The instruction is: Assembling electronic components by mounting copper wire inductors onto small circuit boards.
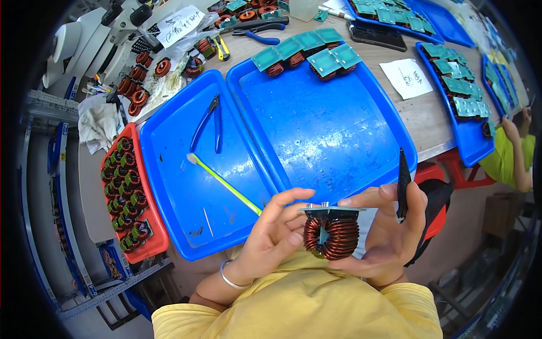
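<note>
In front of my chest is a toroidal coil (333, 236), wound in copper-brown wire, with a small circuit board (333, 209) on its top. My right hand (392, 229) is closed on it, forefinger over the board and thumb beneath the windings. Black tweezers (403, 183) also stick up between that hand's fingers. At the coil's left side is my left hand (271, 234), its thumb and curled fingers against the coil and board edge, the forefinger stretched above. Parts of the left fingertips are hidden behind the board.
Two blue trays (333, 130) lie ahead; the left one holds cutting pliers (217, 121) and a green-handled brush (226, 183). Boards with coils (310, 48) stand at the right tray's far edge. A red tray (161, 240) of coils is left. A co-worker's hand (512, 131) shows far right.
</note>
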Demonstrator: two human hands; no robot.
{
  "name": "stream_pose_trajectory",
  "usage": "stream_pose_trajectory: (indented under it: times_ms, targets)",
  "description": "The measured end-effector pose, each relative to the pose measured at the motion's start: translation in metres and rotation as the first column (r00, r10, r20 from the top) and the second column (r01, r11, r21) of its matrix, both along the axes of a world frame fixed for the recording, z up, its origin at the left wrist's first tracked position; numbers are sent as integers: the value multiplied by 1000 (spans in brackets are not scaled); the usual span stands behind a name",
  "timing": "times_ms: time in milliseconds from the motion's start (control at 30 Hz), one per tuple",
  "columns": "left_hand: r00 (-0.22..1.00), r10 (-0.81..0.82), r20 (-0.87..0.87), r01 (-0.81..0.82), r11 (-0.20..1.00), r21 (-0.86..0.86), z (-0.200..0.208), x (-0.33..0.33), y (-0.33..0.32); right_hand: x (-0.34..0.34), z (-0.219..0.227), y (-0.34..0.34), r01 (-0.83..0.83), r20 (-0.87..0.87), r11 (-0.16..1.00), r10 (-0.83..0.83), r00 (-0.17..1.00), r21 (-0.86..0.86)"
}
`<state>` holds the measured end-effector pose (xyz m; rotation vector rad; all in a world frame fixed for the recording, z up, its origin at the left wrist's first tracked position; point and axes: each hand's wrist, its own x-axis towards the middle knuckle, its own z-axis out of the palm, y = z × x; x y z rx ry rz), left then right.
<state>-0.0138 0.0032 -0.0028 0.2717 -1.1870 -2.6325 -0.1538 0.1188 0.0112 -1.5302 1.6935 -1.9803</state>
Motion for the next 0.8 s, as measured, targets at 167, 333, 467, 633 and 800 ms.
stream_pose_trajectory:
  times_ms: [167, 333, 467, 633, 800]
  targets:
    - [998, 23, 55, -17, 994, -107, 0, 4, -1, 2, -2, -1, 5, -83, 1000, -4, 997, 17]
    - [997, 67, -37, -67, 998, 5, 5, -3, 0, 7, -9, -8, 47, -165, 998, -55, 985, -49]
    - [999, 38, -24, -40, 992, -117, 10, -6, -2, 7, -8, -11, 37, -176, 998, -44, 983, -45]
    - [993, 13, 115, -28, 991, 129, 12, -9, 0, 3, 2, -17, -22, -145, 999, 27, 989, 35]
    - [993, -70, 94, 35, 942, 333, 9, -7, 1, -2, 0, -14, -76, -24, 996, 77, 997, 47]
